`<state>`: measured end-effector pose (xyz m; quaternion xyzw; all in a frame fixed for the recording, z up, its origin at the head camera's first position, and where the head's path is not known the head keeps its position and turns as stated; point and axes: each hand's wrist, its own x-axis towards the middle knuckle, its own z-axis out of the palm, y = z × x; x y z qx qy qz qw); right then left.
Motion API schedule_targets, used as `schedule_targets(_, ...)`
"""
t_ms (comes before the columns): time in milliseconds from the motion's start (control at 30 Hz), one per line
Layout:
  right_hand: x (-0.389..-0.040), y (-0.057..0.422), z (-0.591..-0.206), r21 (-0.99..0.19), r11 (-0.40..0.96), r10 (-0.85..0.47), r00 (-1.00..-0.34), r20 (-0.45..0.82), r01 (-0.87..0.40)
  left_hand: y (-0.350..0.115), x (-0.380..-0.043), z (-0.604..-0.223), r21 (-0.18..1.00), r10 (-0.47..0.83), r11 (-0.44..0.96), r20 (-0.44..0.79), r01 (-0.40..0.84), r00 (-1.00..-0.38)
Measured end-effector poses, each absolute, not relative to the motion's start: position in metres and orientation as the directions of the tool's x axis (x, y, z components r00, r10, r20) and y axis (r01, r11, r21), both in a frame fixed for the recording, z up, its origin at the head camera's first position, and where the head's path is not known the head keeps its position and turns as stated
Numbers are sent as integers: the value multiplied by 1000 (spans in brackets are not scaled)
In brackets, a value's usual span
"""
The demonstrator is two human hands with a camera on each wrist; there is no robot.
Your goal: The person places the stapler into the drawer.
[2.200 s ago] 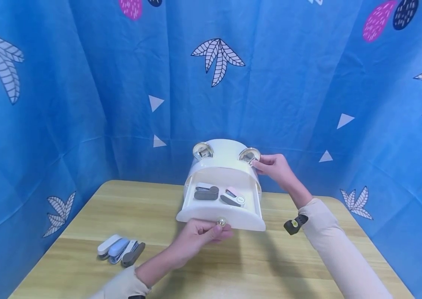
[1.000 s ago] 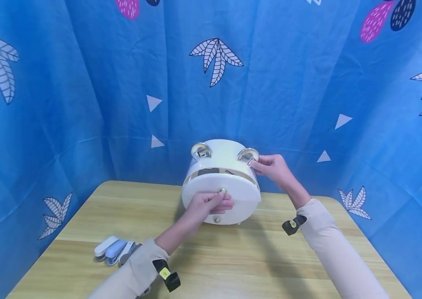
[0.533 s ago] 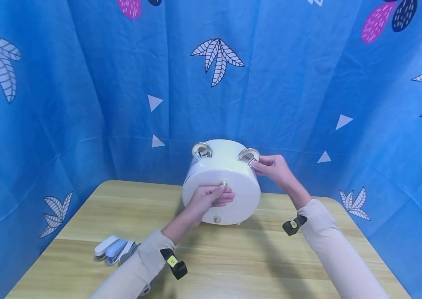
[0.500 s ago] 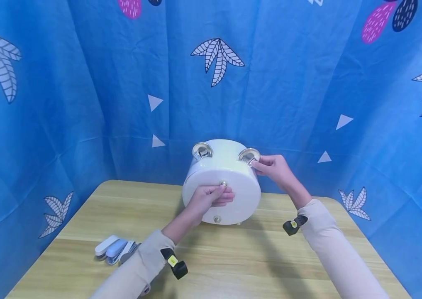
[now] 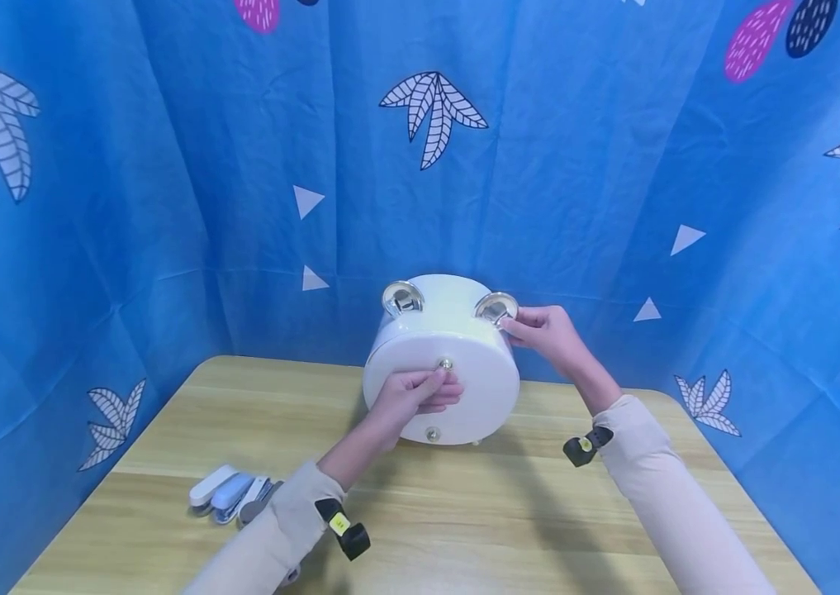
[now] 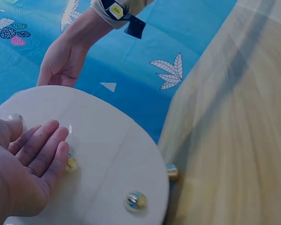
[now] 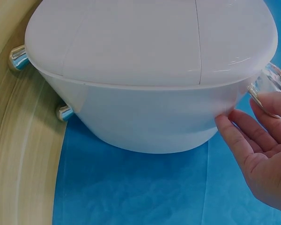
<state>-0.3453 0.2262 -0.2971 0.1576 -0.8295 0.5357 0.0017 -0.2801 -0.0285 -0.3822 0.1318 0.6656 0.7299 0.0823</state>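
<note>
The left hand [image 5: 406, 397] apparently pinches the upper golden ball knob [image 5: 446, 364] of a glossy white, rounded drawer box [image 5: 486, 384] on the wooden table [image 5: 479, 521]; the right hand [image 5: 546, 336] grips its shiny golden ear [image 5: 497, 306]. Closing looks complete; next calls for releasing the knob.

White three-drawer cabinet [image 5: 453, 307], drawers closed, standing on gold-toned feet [image 7: 18, 58].
Rounded glossy front, seams dividing three faces, all flush with the body. Upper knob [image 5: 445, 364], gold-toned, lies at the thumb and index finger of the left hand [image 5: 412, 397], pinched; middle knob [image 6: 72, 164] sits behind that hand's extended fingers, lower knob [image 5: 432, 434] below them, apart. Mirror-finish ears on top: right ear [image 5: 496, 308] pinched by the right hand [image 5: 544, 330], left ear [image 5: 403, 298] beyond the left fingers, apart.
</note>
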Motion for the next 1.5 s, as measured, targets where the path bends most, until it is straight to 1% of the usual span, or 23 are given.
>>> schedule_targets(267,-345,226,-297,-890,382,-269,-952,150,-248,-40,-274,-411,999,173,-46,-7,-15,-985)
schedule_targets(400,-345,227,-296,-887,386,-269,-950,156,-255,-41,-275,-422,999,149,-30,-20,-25,-989)
schedule_targets(500,-345,228,-295,-887,385,-266,-951,158,-254,-39,-278,-425,999,170,-24,-18,-22,-985)
schedule_targets(600,-345,228,-294,-887,385,-268,-951,156,-254,-37,-281,-426,999,222,-13,-26,-29,-975)
schedule_targets(767,-345,228,-295,-892,377,-271,-950,152,-250,-34,-285,-424,993,302,6,-112,-115,-947)
schedule_targets(900,-345,229,-295,-896,371,-260,-953,153,-245,-32,-287,-423,988,335,4,-148,-156,-930)
schedule_targets(1200,-346,227,-295,-894,375,-258,-954,152,-244,-28,-282,-424,988,307,-51,-121,-143,-944)
schedule_targets(1367,-345,226,-295,-897,366,-260,-953,156,-247,-30,-275,-424,993,318,-36,-93,-109,-944)
schedule_targets(1500,-346,226,-295,-892,382,-256,-955,149,-241,-32,-267,-423,996,334,2,-90,-94,-938)
